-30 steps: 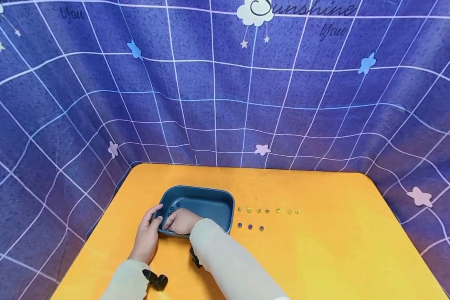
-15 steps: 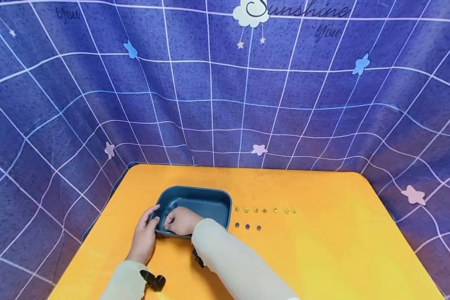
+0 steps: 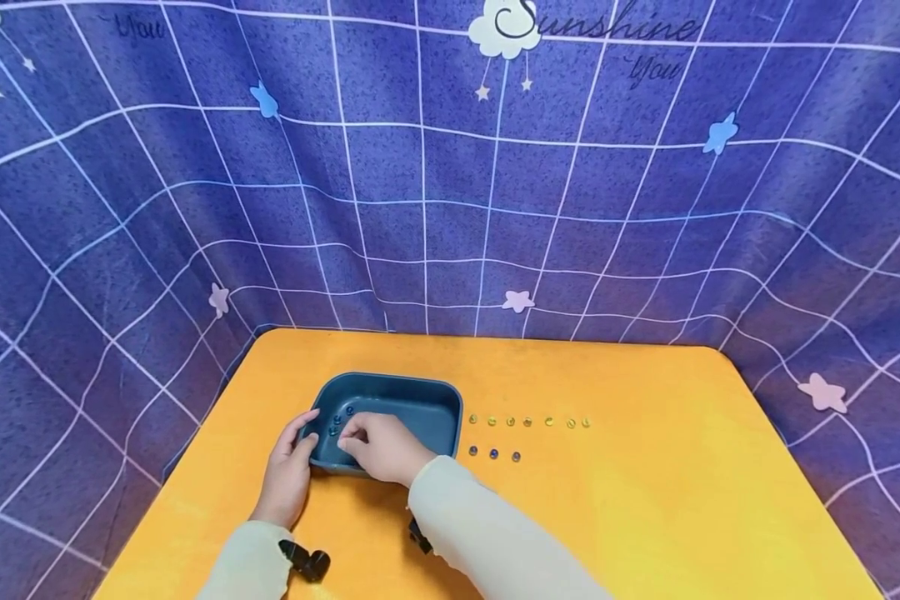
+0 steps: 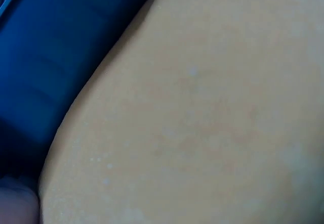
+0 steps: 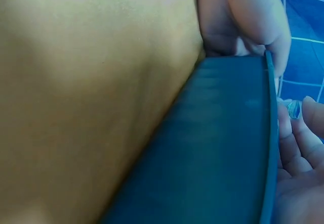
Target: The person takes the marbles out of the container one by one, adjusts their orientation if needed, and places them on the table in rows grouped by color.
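A dark blue rectangular bin (image 3: 401, 385) stands on the left part of the yellow table. My left hand (image 3: 287, 475) holds its left end, the thumb over the rim. Above the bin's front left part, my right hand (image 3: 386, 450) pinches a clear glass marble (image 5: 293, 109) between thumb and fingers. Inside, three dark blue marbles (image 3: 337, 420) lie near the left wall. The bin's outer side fills much of the right wrist view, with my left hand (image 5: 245, 19) at its far corner. The left wrist view shows mostly tabletop and part of the bin's wall (image 4: 55, 57).
To the right of the bin, several yellowish marbles (image 3: 511, 422) form a row on the yellow table (image 3: 645, 500). A shorter row of three blue marbles (image 3: 493, 454) lies nearer me. A blue curtain (image 3: 450, 208) with white grid lines hangs behind the table and along its sides.
My right hand has lifted from the bin's floor at the left and moved slightly right, pinching a marble. The left hand keeps its hold on the bin.
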A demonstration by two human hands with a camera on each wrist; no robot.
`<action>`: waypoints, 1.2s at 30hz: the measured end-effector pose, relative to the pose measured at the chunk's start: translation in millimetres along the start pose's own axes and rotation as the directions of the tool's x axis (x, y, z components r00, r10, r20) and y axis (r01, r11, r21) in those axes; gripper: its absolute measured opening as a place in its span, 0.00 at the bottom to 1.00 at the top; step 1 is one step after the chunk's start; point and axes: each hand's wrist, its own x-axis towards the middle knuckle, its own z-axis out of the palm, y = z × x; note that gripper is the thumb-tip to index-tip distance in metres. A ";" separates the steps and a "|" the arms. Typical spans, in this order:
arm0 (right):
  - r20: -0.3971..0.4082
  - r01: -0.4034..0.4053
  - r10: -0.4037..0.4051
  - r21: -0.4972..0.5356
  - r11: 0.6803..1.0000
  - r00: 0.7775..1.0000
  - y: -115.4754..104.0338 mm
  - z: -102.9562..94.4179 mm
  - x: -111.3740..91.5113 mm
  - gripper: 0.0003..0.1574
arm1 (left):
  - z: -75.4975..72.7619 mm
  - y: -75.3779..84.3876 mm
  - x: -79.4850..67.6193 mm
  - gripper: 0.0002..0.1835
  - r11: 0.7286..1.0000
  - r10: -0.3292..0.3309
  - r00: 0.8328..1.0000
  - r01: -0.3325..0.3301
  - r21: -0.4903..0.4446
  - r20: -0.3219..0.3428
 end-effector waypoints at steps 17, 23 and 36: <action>-0.097 0.036 -0.026 0.101 0.994 0.995 32.1 -45.4 -49.1 0.06 | -0.6 -2.4 1.0 0.25 1.000 -0.021 1.000 0.021 -0.012 0.014; -0.145 -0.008 0.038 0.205 0.979 0.989 47.3 -63.0 -64.5 0.07 | -1.3 -1.3 -0.2 0.25 0.999 -0.047 0.999 0.047 -0.003 0.020; -0.351 0.044 0.064 0.289 0.956 0.934 89.6 -96.3 -95.0 0.07 | -1.6 -1.5 0.5 0.25 0.998 -0.059 0.998 0.059 -0.001 0.020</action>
